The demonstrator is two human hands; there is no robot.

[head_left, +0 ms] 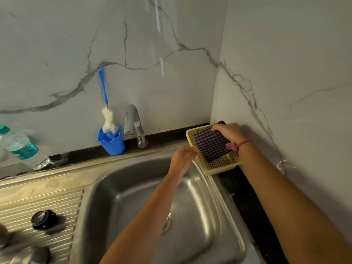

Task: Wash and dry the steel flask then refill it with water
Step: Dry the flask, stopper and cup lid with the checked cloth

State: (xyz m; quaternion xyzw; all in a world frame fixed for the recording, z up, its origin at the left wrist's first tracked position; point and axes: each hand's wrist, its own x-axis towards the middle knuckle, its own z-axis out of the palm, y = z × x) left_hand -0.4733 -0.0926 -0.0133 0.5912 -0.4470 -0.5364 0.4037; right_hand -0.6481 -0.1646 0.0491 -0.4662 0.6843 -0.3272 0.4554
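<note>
- Right hand (229, 132) grasps a checked cloth (210, 144) in a basket (219, 167) at the sink (133, 187) corner.
- Left hand (182, 159) fingers pinch the basket rim.
- Dark cap (42, 219) on the drainboard; flask body blurred at bottom left.

Black counter (245, 189) w/ sink (57, 180), basket (219, 169), cup (112, 142)
</note>
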